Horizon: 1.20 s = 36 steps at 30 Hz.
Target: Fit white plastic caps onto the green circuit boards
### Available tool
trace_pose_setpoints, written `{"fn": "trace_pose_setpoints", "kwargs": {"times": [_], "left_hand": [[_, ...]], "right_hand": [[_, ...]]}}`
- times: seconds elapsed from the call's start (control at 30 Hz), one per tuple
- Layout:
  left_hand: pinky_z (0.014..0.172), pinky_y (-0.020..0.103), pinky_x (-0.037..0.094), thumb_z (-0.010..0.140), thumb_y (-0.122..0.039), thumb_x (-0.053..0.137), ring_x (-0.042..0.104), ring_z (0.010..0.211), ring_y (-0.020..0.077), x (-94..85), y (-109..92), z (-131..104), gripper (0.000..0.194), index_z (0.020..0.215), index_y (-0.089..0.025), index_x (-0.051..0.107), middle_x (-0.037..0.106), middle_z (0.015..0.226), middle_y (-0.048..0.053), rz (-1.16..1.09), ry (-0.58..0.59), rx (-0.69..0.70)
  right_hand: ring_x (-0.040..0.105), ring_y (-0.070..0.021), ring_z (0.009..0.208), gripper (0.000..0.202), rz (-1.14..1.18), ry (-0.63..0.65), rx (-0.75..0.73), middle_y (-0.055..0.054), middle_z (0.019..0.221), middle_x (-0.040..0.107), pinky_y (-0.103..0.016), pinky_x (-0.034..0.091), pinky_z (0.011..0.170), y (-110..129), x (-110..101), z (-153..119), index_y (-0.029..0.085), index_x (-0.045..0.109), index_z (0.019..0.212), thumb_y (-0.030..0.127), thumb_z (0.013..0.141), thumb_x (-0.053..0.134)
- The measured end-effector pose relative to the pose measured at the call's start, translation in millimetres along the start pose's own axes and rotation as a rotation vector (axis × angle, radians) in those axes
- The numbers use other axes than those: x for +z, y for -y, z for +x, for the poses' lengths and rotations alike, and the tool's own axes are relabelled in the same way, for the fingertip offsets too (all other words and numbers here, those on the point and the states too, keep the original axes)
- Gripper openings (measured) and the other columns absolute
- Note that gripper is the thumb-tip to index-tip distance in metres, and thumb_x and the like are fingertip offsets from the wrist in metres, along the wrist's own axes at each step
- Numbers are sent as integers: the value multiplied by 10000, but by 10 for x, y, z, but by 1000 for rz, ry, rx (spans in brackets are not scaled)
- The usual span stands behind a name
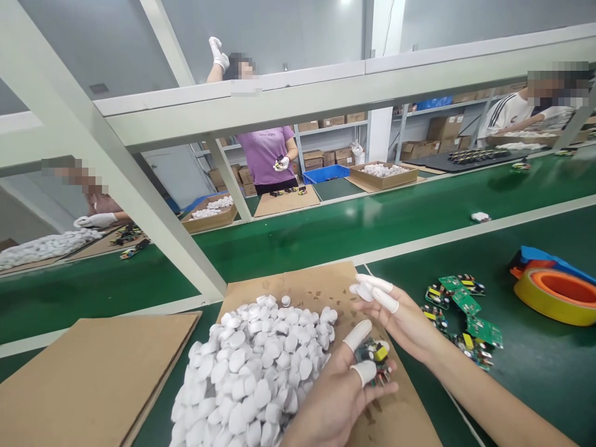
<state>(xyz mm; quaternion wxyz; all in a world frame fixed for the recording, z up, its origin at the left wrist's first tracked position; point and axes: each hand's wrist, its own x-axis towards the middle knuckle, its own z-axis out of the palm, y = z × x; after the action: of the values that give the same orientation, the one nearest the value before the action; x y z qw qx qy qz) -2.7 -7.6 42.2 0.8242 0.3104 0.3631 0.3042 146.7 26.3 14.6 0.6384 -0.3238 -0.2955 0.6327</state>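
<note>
Left grip (338, 394) clamped on a small circuit board (380, 354) with a yellow component, white covers on thumb and finger, and the board's right over the near cardboard (395, 413), just right of the big heap of white pieces (265, 360)! Up beyond it, the right grip (400, 313) has its covered fingertips together on what looks like one loose white piece (364, 292), though blur makes that hold hard to confirm. Over on the right, more circuit boards (467, 302) lie in a curved cluster on the green bench (544, 366), near a yellow-and-orange tape roll (535, 300).
</note>
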Motion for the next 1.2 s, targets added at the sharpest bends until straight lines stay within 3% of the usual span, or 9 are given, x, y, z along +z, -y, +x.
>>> {"fn": "trace_pose_setpoints", "kwargs": {"times": [0.2, 0.37, 0.47, 0.53, 0.7, 0.83, 0.97, 1.1, 1.2], "left_hand": [[782, 299, 513, 731, -191, 688, 655, 831, 190, -6, -8, -7, 403, 1112, -128, 573, 667, 971, 92, -45, -34, 72], [766, 272, 534, 749, -126, 661, 668, 866, 204, -13, -31, 2, 239, 988, -122, 640, 699, 947, 75, -179, -62, 132], [788, 262, 539, 757, -109, 647, 671, 898, 218, -21, -40, 11, 222, 978, -115, 666, 709, 975, 89, -272, -16, 186], [797, 261, 541, 744, -135, 671, 671, 910, 226, -25, -44, 14, 208, 951, -118, 684, 714, 971, 93, -310, -1, 204], [786, 297, 548, 715, -207, 709, 661, 928, 242, -29, -37, 15, 74, 762, -150, 707, 713, 968, 60, -290, -13, 223], [744, 275, 544, 758, -273, 668, 666, 824, 190, -28, -12, 19, 192, 907, -158, 709, 715, 950, 73, -232, -25, 248], [702, 253, 537, 782, -358, 623, 644, 739, 157, -30, 3, 31, 258, 897, -146, 718, 713, 878, 68, -195, -32, 260], [759, 273, 532, 767, -327, 648, 640, 805, 173, -44, 1, 47, 263, 970, -173, 713, 700, 987, 70, -209, 11, 260], [779, 297, 531, 731, -268, 693, 647, 829, 194, -54, 10, 47, 246, 965, -196, 719, 716, 915, 58, -246, -5, 254]], "right_hand": [[640, -119, 599, 292, 15, -30, -47, -18, 702, 721, -237, 504, 663, 20, -9, 7, 185, 735, 838, 325, 599, 823], [658, -145, 688, 324, 77, -13, -80, -22, 812, 726, -257, 517, 691, 63, 25, -39, 227, 696, 945, 296, 644, 791], [621, -124, 613, 351, 100, 30, -39, -21, 924, 706, -216, 477, 530, 86, 41, -58, 267, 641, 1049, 266, 709, 730], [572, -103, 554, 300, 104, 39, -10, -32, 949, 697, -195, 436, 464, 79, 33, -49, 243, 651, 1013, 256, 719, 711], [530, -68, 533, 267, 99, -19, -65, -32, 801, 707, -159, 440, 510, 34, 2, -9, 183, 684, 905, 300, 679, 764], [555, -59, 542, 314, 52, -16, -107, -26, 916, 709, -156, 446, 515, 56, 30, -27, 227, 647, 965, 259, 679, 773], [615, -107, 611, 235, -71, 21, -173, 4, 781, 667, -209, 504, 579, 74, 66, -65, 219, 665, 903, 263, 693, 760], [636, -154, 669, 209, -203, 66, -285, -14, 800, 673, -267, 534, 613, 55, 62, -118, 245, 674, 888, 254, 695, 756], [638, -174, 747, 237, -274, 62, -406, -40, 929, 706, -302, 543, 686, 39, 65, -177, 282, 678, 964, 275, 732, 726]]}}
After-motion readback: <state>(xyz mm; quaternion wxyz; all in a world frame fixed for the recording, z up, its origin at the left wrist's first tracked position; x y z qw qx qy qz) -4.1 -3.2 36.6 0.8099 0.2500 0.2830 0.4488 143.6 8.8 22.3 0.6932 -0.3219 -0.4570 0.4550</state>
